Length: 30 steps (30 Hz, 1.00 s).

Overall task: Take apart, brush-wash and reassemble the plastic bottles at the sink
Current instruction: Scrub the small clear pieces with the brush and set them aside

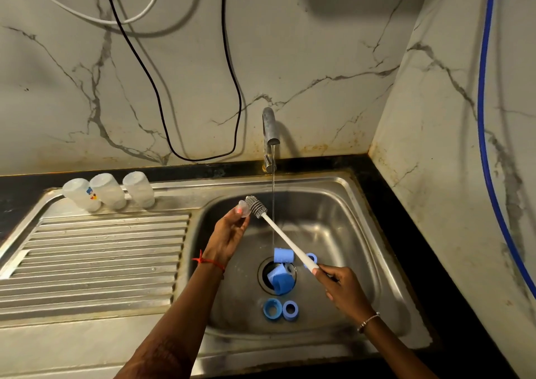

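Observation:
My left hand pinches a small clear bottle teat over the sink's left side. My right hand grips the white handle of a bottle brush, whose grey bristle head touches the teat. Three clear bottle bodies stand upside down at the back of the drainboard. Several blue caps and rings lie in the basin: two caps near the drain, two rings at the front, and another ring behind the brush handle.
The tap runs a thin stream of water into the steel sink. A ribbed drainboard lies to the left. Black and white cables hang on the marble wall, and a blue hose runs down the right wall.

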{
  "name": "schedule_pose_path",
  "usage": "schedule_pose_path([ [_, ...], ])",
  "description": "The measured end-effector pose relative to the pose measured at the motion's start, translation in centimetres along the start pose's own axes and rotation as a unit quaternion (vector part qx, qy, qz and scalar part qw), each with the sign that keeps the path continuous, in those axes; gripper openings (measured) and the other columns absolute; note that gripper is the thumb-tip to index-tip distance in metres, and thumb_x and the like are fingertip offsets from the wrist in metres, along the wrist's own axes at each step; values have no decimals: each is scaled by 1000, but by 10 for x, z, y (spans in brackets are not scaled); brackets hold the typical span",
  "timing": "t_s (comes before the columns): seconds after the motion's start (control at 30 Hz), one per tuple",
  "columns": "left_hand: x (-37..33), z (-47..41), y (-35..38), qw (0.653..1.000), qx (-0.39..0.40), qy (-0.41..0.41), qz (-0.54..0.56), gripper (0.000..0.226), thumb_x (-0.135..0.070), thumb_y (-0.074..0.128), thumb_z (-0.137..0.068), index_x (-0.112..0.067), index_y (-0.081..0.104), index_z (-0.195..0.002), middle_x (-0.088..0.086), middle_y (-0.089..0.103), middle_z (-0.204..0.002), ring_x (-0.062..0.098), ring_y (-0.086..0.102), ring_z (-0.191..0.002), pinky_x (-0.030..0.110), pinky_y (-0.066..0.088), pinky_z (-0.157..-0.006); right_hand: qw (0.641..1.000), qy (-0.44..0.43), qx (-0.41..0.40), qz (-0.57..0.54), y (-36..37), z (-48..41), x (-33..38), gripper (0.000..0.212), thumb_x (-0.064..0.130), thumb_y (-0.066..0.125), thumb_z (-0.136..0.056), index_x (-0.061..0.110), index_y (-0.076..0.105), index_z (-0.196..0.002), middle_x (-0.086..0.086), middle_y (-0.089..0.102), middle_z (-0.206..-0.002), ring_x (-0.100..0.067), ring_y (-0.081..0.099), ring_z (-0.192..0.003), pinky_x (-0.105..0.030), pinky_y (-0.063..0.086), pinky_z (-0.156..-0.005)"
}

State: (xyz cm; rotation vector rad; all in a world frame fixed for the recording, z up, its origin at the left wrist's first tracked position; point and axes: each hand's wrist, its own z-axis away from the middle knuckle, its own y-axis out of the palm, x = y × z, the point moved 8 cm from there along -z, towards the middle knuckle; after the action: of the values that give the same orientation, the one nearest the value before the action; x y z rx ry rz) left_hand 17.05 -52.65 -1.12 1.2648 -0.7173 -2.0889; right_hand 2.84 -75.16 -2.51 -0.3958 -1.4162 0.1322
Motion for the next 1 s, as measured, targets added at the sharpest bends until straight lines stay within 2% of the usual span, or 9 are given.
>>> schedule_pose_path([
  [0.1, -2, 1, -3, 999, -28, 22, 17, 14, -7, 48, -95, -4, 61, -99, 12, 65, -100, 17, 62, -94, 25, 53, -84, 1000, 4, 4, 3, 0, 1, -1, 27, 15, 60, -90, -11, 66, -86, 5, 37, -46, -6, 31, -39, -23, 25, -42],
  [0.27, 4, 0, -4, 999, -33, -5, 11, 15, -14, 50, -96, -3, 61, -96, 9, 73, -79, 15, 68, -79, 24, 59, -66, 1000, -1, -9, 21, -4, 1, 0, 28, 23, 61, -89, -5, 67, -88, 10, 32, -46, -5, 27, -43, -28, 23, -46],
  [0.37, 8, 1, -4, 998, -32, -11, -47, 14, -11, 48, -96, -3, 61, -97, 9, 70, -86, 16, 65, -85, 23, 58, -68, 999, 1, -24, 26, -4, 1, 1, 36, 32, 60, -86, -3, 67, -88, 9, 31, -46, -7, 28, -44, -30, 23, -48],
  [0.43, 7, 3, -2, 997, -24, -7, -78, 14, -9, 47, -96, -4, 61, -97, 7, 72, -81, 16, 63, -87, 23, 56, -72, 999, 2, -23, 28, -3, 2, 0, 40, 34, 60, -85, -6, 65, -87, 5, 32, -48, -10, 29, -46, -31, 24, -49],
  [0.57, -4, -2, -7, 994, -18, 19, -107, 18, -7, 46, -96, -10, 60, -106, 7, 65, -98, 17, 60, -93, 26, 53, -81, 999, 6, 4, 47, -3, 2, -1, 26, 22, 61, -89, -1, 68, -80, 8, 35, -47, -9, 32, -46, -31, 27, -50],
  [0.67, -7, -9, -13, 994, -37, 16, -99, 16, -9, 45, -97, -12, 60, -104, 9, 62, -103, 17, 60, -92, 25, 52, -79, 997, 1, 13, 75, -7, 3, 0, 23, 21, 60, -89, 2, 70, -81, 10, 38, -44, -4, 35, -44, -27, 29, -49],
  [0.83, 4, -3, -14, 993, -57, -28, -97, 14, -7, 49, -95, -3, 61, -90, 11, 67, -83, 17, 64, -78, 21, 57, -61, 993, -25, 5, 118, -10, 1, 10, 26, 27, 57, -90, 5, 71, -91, 11, 34, -42, -5, 32, -41, -18, 22, -45],
  [0.93, 4, -2, -16, 987, -61, -17, -146, 15, -3, 48, -95, -3, 62, -88, 8, 68, -75, 16, 58, -79, 21, 55, -61, 987, -40, -8, 157, -12, 0, 13, 32, 32, 56, -90, 2, 67, -92, 9, 31, -44, -7, 30, -42, -20, 20, -45],
  [1.0, -1, -6, -22, 980, -76, 7, -185, 16, -4, 49, -95, -4, 62, -87, 9, 68, -79, 19, 59, -84, 27, 55, -69, 984, -42, -5, 174, -12, -2, 16, 33, 33, 57, -89, 2, 67, -91, 9, 32, -43, -7, 30, -42, -21, 20, -45],
])
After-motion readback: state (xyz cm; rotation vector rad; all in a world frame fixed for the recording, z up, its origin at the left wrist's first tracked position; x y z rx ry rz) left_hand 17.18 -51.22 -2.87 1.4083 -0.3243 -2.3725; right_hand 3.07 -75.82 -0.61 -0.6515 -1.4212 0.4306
